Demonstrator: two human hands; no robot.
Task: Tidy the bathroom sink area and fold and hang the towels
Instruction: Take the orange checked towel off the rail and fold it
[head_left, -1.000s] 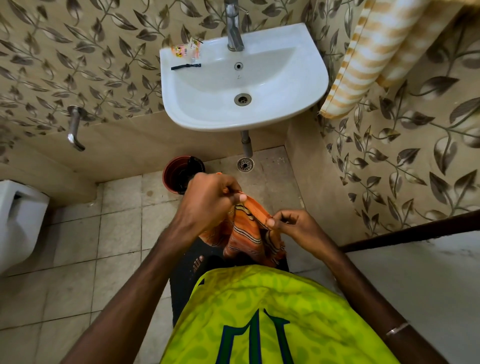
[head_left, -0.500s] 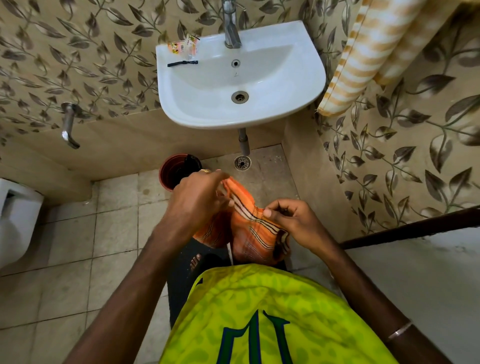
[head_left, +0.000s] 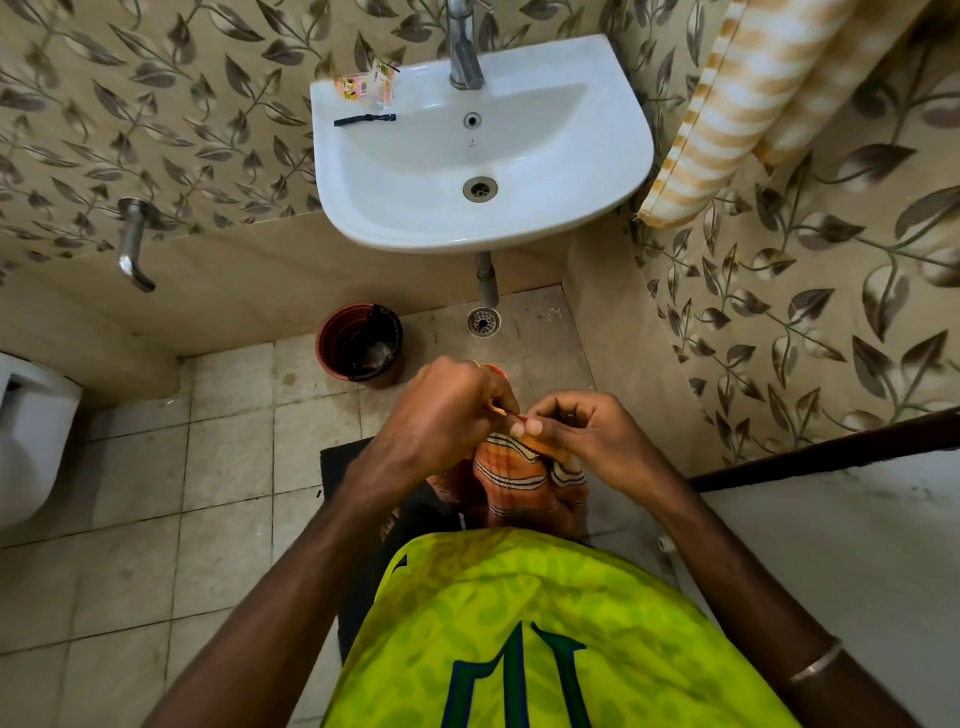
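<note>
An orange towel (head_left: 511, 475) with dark and cream stripes hangs bunched below my two hands, in front of my waist. My left hand (head_left: 441, 415) pinches its top edge, and my right hand (head_left: 582, 436) pinches the same edge right beside it, fingertips nearly touching. Most of the towel is hidden behind my hands and shirt. The white sink (head_left: 613, 156) is mounted on the far wall, with a black razor (head_left: 363, 120) and a small orange packet (head_left: 366, 85) lying on its left rim. A cream and tan striped towel (head_left: 737, 98) hangs on the right wall.
A red-brown bin (head_left: 332, 343) with a black liner stands on the floor under the sink, beside the floor drain (head_left: 483, 321). A metal wall tap (head_left: 132, 244) sticks out at left, above a white toilet (head_left: 31, 441). A dark mat (head_left: 343, 462) lies under me. A dark-edged ledge (head_left: 831, 452) runs at right.
My hands have come together, bringing the towel's top edge into one pinch. The towel is more bunched and hangs lower behind my hands.
</note>
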